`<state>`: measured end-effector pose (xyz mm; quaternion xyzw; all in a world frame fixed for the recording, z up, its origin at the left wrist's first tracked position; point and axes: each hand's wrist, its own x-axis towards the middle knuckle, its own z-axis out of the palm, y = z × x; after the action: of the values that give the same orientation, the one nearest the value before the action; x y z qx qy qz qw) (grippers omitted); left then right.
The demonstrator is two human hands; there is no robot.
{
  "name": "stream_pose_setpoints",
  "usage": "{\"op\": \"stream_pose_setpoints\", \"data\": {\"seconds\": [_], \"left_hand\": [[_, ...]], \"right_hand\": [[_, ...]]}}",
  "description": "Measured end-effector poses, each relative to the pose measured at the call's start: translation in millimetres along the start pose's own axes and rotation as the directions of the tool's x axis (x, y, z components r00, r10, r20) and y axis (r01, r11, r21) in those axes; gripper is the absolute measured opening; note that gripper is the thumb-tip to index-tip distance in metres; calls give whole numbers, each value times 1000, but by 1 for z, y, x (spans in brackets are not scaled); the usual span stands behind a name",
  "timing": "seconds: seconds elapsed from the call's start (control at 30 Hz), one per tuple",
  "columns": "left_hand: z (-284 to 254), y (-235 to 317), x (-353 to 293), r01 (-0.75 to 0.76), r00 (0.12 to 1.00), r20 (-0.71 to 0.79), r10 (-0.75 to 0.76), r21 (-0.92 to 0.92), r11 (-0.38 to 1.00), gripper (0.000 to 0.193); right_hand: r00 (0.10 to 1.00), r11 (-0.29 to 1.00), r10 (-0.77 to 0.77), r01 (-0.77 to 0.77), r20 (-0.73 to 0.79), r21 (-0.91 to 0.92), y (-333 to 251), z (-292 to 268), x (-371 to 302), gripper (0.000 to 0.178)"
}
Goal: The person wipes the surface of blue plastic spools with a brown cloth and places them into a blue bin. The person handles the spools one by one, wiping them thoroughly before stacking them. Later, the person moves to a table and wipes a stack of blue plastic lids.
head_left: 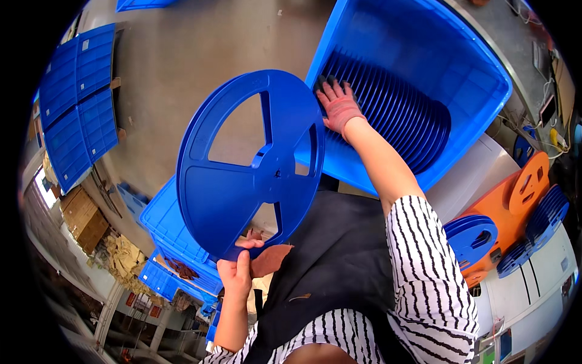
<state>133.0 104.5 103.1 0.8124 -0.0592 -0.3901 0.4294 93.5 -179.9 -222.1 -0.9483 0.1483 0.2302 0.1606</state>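
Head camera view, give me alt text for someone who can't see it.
A person's left hand holds a large blue reel by its lower rim. The gloved right hand is at the left end of a row of blue discs in a blue bin.

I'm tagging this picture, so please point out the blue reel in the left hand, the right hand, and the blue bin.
Blue reel (271,182): head view, on its hub.
Right hand (342,109): head view, on its back.
Blue bin (424,57): head view, on its bare inside.
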Motion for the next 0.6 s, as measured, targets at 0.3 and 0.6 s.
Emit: {"op": "stream_pose_setpoints", "data": {"seconds": [0.3, 0.6], "left_hand": [[65, 19, 54, -286, 958, 165, 235, 614, 736, 18], [146, 3, 122, -303, 910, 65, 410, 779, 549, 16]], "right_hand": [[990, 996, 78, -81, 114, 20, 7, 54, -39, 67], [982, 990, 104, -116, 155, 74, 13, 54, -42, 70]]}}
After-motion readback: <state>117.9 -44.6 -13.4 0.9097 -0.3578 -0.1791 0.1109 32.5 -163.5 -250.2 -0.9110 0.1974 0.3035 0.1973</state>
